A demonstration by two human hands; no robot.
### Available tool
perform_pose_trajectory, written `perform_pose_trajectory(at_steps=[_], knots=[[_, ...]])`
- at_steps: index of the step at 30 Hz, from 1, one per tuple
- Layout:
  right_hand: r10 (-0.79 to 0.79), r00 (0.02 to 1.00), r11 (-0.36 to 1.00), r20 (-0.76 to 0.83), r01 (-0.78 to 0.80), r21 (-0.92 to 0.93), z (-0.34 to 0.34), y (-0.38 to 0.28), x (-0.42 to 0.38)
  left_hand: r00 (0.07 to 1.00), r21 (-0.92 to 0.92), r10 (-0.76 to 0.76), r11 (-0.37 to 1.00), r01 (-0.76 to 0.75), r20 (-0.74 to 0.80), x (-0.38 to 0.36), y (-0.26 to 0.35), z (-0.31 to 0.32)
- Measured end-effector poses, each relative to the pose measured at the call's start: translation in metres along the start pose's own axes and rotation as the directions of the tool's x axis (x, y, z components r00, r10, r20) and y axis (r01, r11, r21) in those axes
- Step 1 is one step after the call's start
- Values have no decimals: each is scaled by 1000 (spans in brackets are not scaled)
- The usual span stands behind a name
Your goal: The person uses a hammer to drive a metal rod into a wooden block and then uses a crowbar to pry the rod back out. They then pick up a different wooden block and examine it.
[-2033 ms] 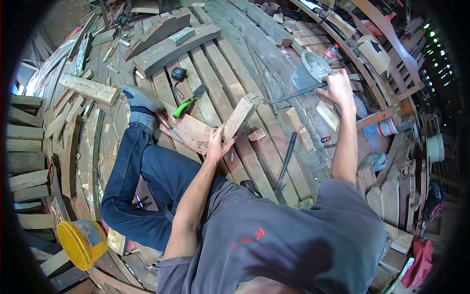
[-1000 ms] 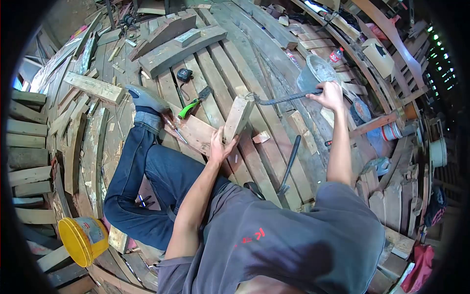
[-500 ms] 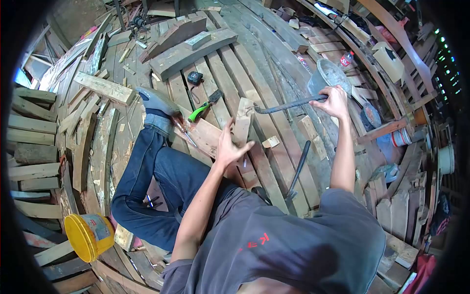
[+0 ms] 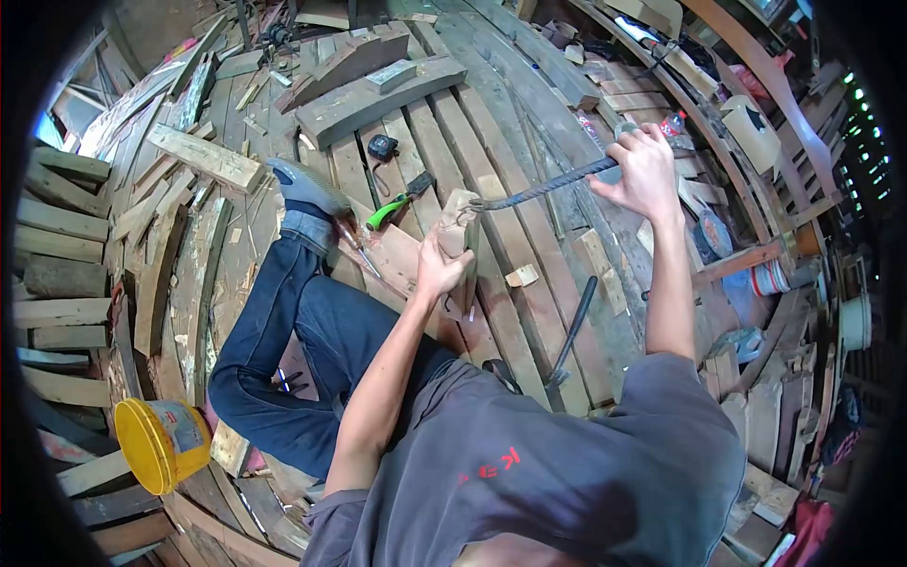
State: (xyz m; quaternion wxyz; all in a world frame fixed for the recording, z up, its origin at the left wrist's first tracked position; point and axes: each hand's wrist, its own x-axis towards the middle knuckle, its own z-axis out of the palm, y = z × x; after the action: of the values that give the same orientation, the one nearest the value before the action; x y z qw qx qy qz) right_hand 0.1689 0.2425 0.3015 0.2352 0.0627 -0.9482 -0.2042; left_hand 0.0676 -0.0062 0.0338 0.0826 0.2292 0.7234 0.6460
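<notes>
My left hand (image 4: 442, 268) is wrapped round a short wooden block (image 4: 460, 210) that stands on the plank floor in front of me. My right hand (image 4: 644, 168) grips the far end of a long dark pry bar (image 4: 548, 192). The bar runs leftward, and its hooked tip sits right at the block's top end. A green-handled tool with a dark head (image 4: 401, 199) lies to the left of the block, near a black tape measure (image 4: 381, 147). On the right of the block is a small wood offcut (image 4: 521, 275).
A dark-handled tool (image 4: 573, 331) lies on the planks by my shirt. Near my shoe rests a chisel-like tool (image 4: 360, 251). A yellow bucket (image 4: 161, 444) stands at lower left, thick timbers (image 4: 378, 99) lie ahead, and wooden shelving (image 4: 742, 257) runs along the right.
My left hand has gone from spread fingers beside the block to gripping it. The pry bar's handle end has risen and its tip has shifted left onto the block's top, which now leans slightly.
</notes>
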Motion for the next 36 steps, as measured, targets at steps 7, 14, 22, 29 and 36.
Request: perform_pose_trajectory(at_steps=[7,14,22,29,36], knots=[[-105,921,994,-375,90,-58,12,-4,22,999,13,34,999,-34,35,-9,-30,5],[-81,897,997,-435,71,-40,15,3,15,986,16,166,986,-166,10,-27,10,9],[-206,846,977,-491,150,-151,-7,-14,15,978,-117,133,986,-114,163,-17,9,-5],[-91,782,991,-617,7,-137,16,-21,19,994,24,111,994,-111,-7,-27,14,-1],[160,568,966,-807,-257,11,45,-38,33,955,-29,236,972,-234,179,-18,-9,2]])
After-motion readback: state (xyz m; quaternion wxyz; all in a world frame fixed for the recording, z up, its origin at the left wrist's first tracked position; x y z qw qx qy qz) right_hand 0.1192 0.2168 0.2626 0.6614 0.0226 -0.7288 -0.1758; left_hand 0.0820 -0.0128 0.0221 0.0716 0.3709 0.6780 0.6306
